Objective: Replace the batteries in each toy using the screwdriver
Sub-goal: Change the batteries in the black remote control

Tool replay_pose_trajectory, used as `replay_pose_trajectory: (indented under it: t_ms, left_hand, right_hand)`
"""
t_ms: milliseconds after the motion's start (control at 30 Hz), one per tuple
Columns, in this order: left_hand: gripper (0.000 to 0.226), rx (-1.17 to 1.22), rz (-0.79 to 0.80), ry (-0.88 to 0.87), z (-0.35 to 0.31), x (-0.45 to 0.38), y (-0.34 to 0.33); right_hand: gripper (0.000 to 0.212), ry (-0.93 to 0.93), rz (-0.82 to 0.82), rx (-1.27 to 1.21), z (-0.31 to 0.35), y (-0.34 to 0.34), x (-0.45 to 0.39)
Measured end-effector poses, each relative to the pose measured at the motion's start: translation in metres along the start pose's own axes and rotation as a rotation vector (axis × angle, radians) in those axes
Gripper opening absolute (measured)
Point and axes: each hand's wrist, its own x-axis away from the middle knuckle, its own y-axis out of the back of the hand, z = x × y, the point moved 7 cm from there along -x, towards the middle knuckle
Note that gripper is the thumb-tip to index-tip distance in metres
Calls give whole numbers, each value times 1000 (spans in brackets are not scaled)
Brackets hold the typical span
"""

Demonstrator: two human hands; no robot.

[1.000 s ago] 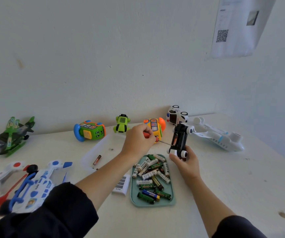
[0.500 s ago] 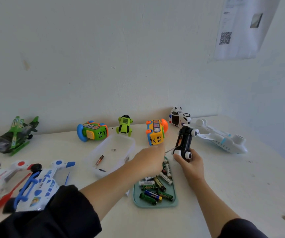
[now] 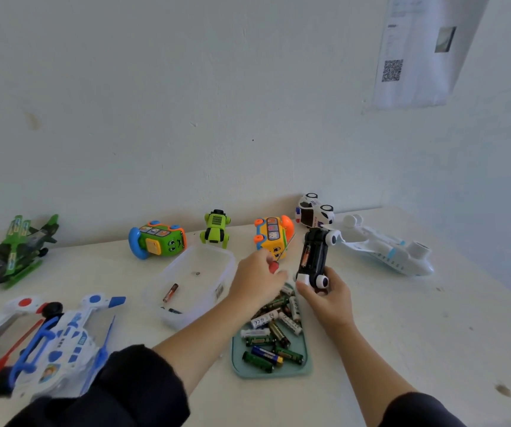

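From the head camera, the right hand [image 3: 328, 298] grips the lower end of a black toy car [image 3: 314, 257], holding it nearly upright above the table [image 3: 417, 328] with its underside turned toward the left; a battery shows in the opened compartment. The left hand [image 3: 255, 280] is curled around the red handle of the screwdriver [image 3: 274, 266], just left of the car. A second ago the screwdriver's tip was against the car's underside; half a second ago the left hand had dropped over the tray, and now it has lifted a little and the red handle shows between its fingers, the shaft blurred. The car has hardly shifted in the right hand.

Below both hands, the green tray [image 3: 271, 371] holds a heap of loose batteries [image 3: 271, 331]. To its left a clear plastic box [image 3: 192, 285] holds one battery and a small dark piece. Other toys lie along the wall and at the left edge, as before.
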Motion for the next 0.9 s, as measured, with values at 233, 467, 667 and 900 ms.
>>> replay_pose_trajectory:
  t_ms: [233,467,667,900]
  left_hand:
    - [41,112,-92,71,-20,-23,-25]
    - [25,113,6,80,-10,-29,-17]
    - [17,-45,-143,141,39,-34,43]
    - [27,-348,-40,298,99,-24,77]
  right_hand:
    - [50,122,35,67,12,-4,2]
    - [34,104,55,120,7,-6,0]
    - [28,11,15,54,-2,-1,-4]
    - [24,-13,13,54,-4,-2,-4]
